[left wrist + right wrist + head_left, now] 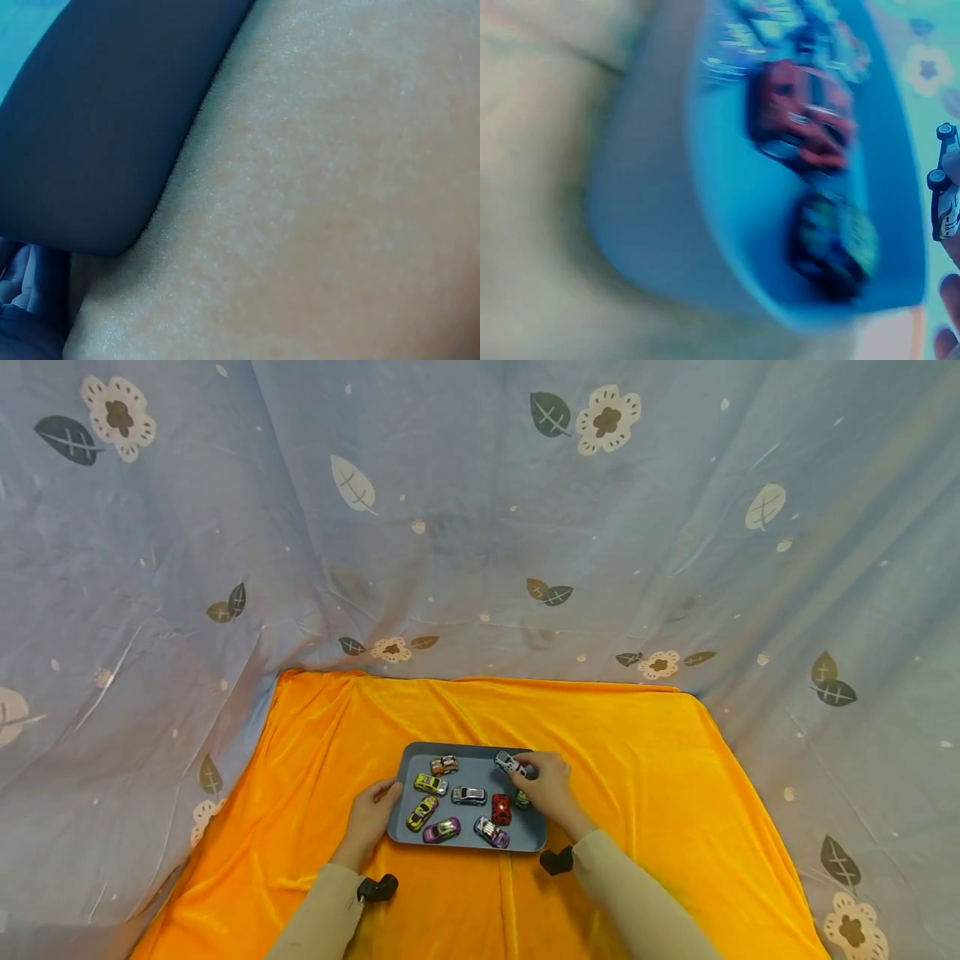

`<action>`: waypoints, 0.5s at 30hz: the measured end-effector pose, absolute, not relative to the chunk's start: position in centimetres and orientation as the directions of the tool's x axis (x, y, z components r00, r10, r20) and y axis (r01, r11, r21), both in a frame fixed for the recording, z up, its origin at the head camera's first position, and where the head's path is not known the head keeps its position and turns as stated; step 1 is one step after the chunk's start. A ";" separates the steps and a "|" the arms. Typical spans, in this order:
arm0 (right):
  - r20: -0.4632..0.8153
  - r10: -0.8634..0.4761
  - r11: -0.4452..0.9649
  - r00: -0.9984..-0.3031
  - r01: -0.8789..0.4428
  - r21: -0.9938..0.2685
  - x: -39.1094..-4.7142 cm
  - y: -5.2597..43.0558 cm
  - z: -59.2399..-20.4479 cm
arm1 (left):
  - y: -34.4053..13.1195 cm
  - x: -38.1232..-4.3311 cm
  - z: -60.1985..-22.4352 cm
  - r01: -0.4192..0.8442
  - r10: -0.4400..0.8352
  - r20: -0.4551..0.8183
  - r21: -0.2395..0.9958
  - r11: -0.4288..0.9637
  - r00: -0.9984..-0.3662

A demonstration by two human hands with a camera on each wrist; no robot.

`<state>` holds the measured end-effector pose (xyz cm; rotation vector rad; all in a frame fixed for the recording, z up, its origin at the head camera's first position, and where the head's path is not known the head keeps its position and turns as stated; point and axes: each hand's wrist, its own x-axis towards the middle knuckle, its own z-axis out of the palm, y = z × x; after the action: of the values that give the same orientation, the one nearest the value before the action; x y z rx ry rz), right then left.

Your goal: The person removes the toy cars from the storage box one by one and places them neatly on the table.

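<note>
Head view, nearest first: pale sleeves [322, 902], black wrist devices [377, 887], then my left hand [367, 818] against the left rim of a grey tray [476, 768]; whether its fingers curl under that rim I cannot tell. Eight toy cars lie in the tray: purple-and-green car [442, 830], purple-and-white car [491, 832], black-and-yellow car [422, 812], red car [501, 808], green car [522, 798] (partly masked by my own hand), silver car [468, 795], yellow car [431, 784] and orange car [444, 765]. A ninth, the white-and-black car [507, 762], is at the tray's far right corner, pinched between thumb and fingers of my right hand [546, 783]; its wheels show in the right wrist view, so I judge it lifted. Finding: eight pieces at rest, one outstanding; whether it is bound into or out of the tray, one moment does not establish. Obstruction: my right hand covers part of the right rim, and neighbouring cars leave limited room. Farther off, orange cloth [600, 727] runs back to a flowered curtain [465, 552].
</note>
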<state>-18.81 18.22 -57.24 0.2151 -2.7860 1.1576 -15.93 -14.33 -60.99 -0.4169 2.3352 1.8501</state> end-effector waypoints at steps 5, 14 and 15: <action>0.117 -0.002 0.559 -0.993 -0.098 -0.823 -18.9 21.2 -56.1 | -14.5 -15.9 -61.1 -0.313 -0.134 -0.289 0.925 0.214 -0.948; -0.045 0.272 0.450 -0.961 0.168 -0.877 -19.0 27.2 -57.6 | -14.5 -15.9 -61.0 -0.311 -0.130 -0.288 0.924 0.221 -0.949; -0.067 0.296 0.441 -0.953 0.198 -0.876 -18.9 27.6 -57.8 | -14.5 -16.0 -61.1 -0.312 -0.127 -0.290 0.925 0.217 -0.948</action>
<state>-18.94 27.64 -57.80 -0.4450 -2.5833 1.5498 -15.96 -14.45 -61.06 -0.4239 2.3277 1.8275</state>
